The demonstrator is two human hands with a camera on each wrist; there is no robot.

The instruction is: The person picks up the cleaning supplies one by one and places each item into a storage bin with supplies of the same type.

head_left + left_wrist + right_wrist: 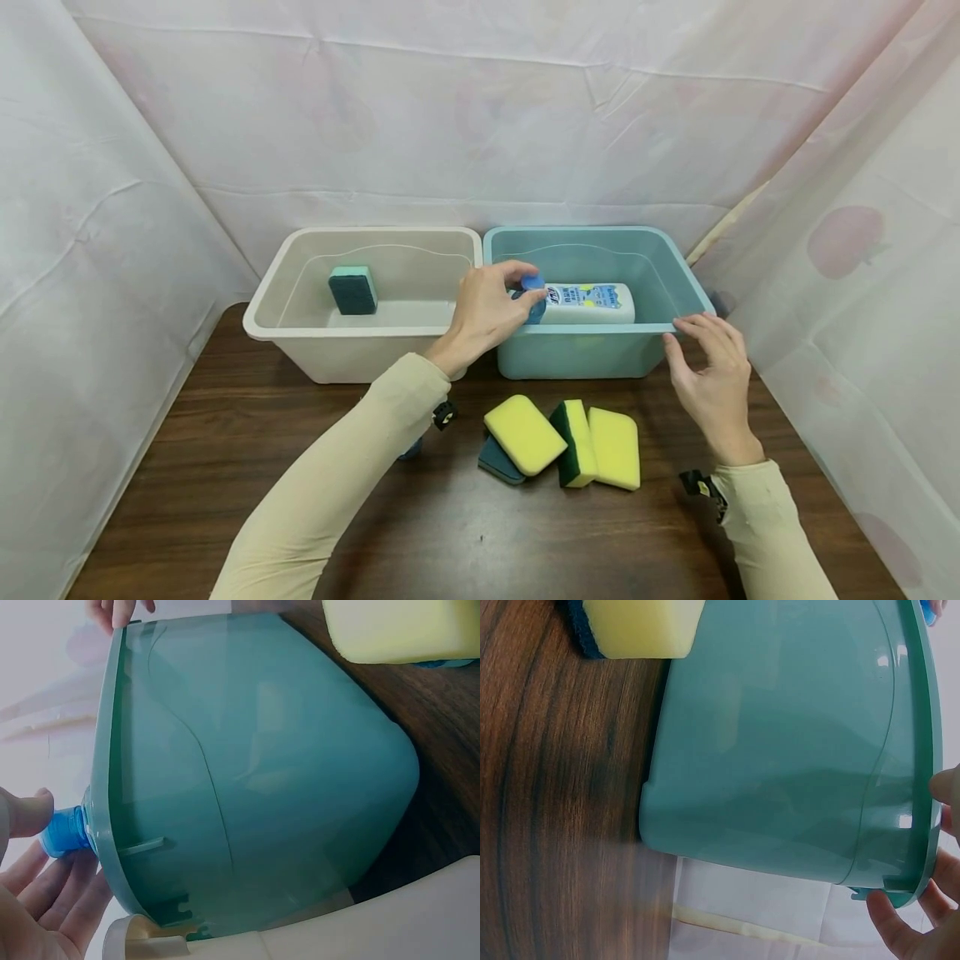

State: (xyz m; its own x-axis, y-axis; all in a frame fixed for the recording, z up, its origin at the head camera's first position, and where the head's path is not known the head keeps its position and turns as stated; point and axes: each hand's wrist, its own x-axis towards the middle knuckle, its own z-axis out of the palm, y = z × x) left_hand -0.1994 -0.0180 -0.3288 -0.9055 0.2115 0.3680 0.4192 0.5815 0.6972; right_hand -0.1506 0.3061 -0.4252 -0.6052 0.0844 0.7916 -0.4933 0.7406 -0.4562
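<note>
Inside the teal bin (573,354), a white bottle (588,312) with a blue label lies on its side. My left hand (487,304) reaches over the bin's left front corner and pinches a blue cap (66,831) between thumb and fingers. Whether this blue cap belongs to the white bottle I cannot tell, as my hand covers part of it. My right hand (712,367) holds the rim at the bin's right front corner, its thumb at the front and its fingers bent around the corner. The right wrist view shows these fingers (892,926) against the rim.
Left of the teal bin stands a cream bin (360,354) with a green sponge (352,292) inside. Several yellow-and-green sponges (525,433) lie on the dark wooden table (480,542) in front. A small blue object (411,451) shows beside my left forearm. Pale curtains (480,125) surround the table.
</note>
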